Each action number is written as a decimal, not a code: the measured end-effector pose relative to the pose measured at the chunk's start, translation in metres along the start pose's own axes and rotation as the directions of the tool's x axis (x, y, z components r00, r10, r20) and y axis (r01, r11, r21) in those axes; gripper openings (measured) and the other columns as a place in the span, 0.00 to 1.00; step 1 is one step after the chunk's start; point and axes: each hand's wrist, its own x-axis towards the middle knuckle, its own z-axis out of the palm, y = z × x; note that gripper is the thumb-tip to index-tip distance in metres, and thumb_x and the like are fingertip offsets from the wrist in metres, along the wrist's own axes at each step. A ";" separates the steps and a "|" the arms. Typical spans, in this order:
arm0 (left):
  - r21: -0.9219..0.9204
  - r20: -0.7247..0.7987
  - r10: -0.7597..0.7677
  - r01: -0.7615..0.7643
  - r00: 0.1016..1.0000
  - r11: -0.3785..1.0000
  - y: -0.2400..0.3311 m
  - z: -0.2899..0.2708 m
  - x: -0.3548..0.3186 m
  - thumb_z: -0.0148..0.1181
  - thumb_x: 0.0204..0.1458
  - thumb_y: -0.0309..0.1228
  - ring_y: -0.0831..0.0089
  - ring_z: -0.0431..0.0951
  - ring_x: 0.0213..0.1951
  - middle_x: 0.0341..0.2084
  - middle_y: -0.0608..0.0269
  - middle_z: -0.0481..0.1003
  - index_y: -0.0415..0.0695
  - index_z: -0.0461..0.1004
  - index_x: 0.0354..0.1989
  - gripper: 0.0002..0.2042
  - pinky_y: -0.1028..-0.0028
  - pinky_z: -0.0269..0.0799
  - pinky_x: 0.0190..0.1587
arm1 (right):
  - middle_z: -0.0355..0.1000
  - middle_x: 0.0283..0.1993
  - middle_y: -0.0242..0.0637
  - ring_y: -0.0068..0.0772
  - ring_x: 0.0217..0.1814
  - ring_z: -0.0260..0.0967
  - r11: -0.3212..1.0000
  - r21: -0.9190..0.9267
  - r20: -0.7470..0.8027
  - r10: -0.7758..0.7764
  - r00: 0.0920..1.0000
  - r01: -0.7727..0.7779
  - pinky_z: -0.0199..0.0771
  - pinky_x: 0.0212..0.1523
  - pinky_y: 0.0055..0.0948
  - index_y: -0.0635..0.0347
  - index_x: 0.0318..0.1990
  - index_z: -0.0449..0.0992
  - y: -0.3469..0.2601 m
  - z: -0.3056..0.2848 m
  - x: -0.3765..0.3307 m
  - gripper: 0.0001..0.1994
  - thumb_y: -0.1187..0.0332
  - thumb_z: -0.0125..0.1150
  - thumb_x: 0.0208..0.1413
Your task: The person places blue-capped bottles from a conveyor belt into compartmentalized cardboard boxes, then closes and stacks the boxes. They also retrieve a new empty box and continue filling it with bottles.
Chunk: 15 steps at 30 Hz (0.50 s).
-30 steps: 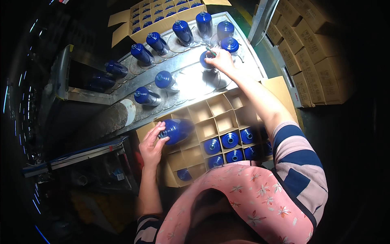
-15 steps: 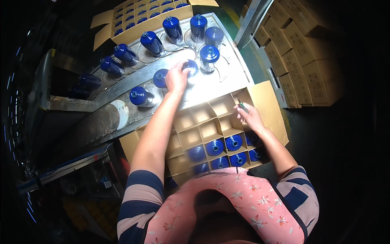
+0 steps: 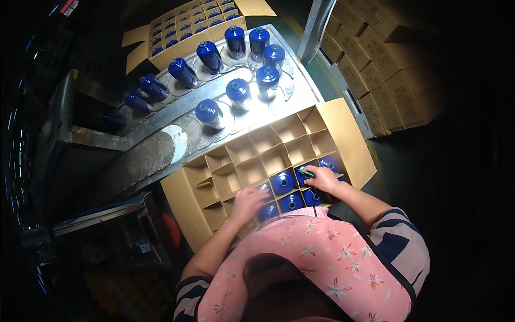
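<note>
My left hand (image 3: 249, 204) is over the open carton (image 3: 201, 208), its blurred fingers stretched towards a blue bottle (image 3: 262, 190) in one compartment. Whether they touch it is unclear. My right hand (image 3: 322, 180) is closed on a small green-and-dark tool (image 3: 307, 173) of a kind I cannot make out. It hovers over another blue bottle (image 3: 301, 180), whose top the tool and fingers partly cover. Between the hands stands a glossy blue bottle (image 3: 282, 183), neck up. Cardboard dividers split the carton, with bottles in several near compartments.
Beyond the carton, blue bottles (image 3: 238, 92) stand on a looping plate conveyor (image 3: 201, 80). A second carton (image 3: 188, 42) filled with bottles sits past its far side. Closed cartons (image 3: 375, 80) are stacked at the right, and a metal post (image 3: 316, 32) rises beside them.
My left hand has come back from a bottle on the conveyor to the carton. My right hand has moved nearer, over the bottles, still with the tool. The conveyor's bottles have shifted along the loop.
</note>
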 end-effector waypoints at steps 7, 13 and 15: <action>0.109 -0.173 -0.160 0.180 0.972 0.978 -0.005 0.041 -0.036 0.67 0.45 0.34 0.70 0.73 0.53 0.51 0.74 0.77 0.54 0.79 0.47 0.17 0.54 0.48 0.65 | 0.77 0.32 0.42 0.47 0.39 0.76 0.999 0.008 -0.227 0.045 0.973 -0.044 0.74 0.40 0.41 0.47 0.47 0.75 0.003 0.045 -0.028 0.20 0.57 0.69 0.47; -0.008 -0.098 -0.130 0.130 0.987 0.991 0.011 -0.003 -0.039 0.65 0.47 0.34 0.71 0.72 0.57 0.49 0.70 0.78 0.54 0.79 0.47 0.16 0.56 0.47 0.67 | 0.78 0.33 0.41 0.46 0.39 0.76 0.999 0.012 -0.363 0.051 0.930 -0.050 0.74 0.40 0.40 0.48 0.43 0.77 0.015 0.056 -0.034 0.18 0.57 0.70 0.44; -0.130 -0.250 -0.110 0.080 0.962 0.988 0.018 -0.047 -0.040 0.65 0.47 0.32 0.72 0.71 0.58 0.50 0.68 0.78 0.49 0.78 0.48 0.17 0.59 0.47 0.67 | 0.78 0.34 0.40 0.46 0.39 0.77 0.996 0.019 -0.368 0.083 0.926 -0.082 0.74 0.40 0.39 0.49 0.42 0.78 0.019 0.055 -0.034 0.17 0.57 0.71 0.44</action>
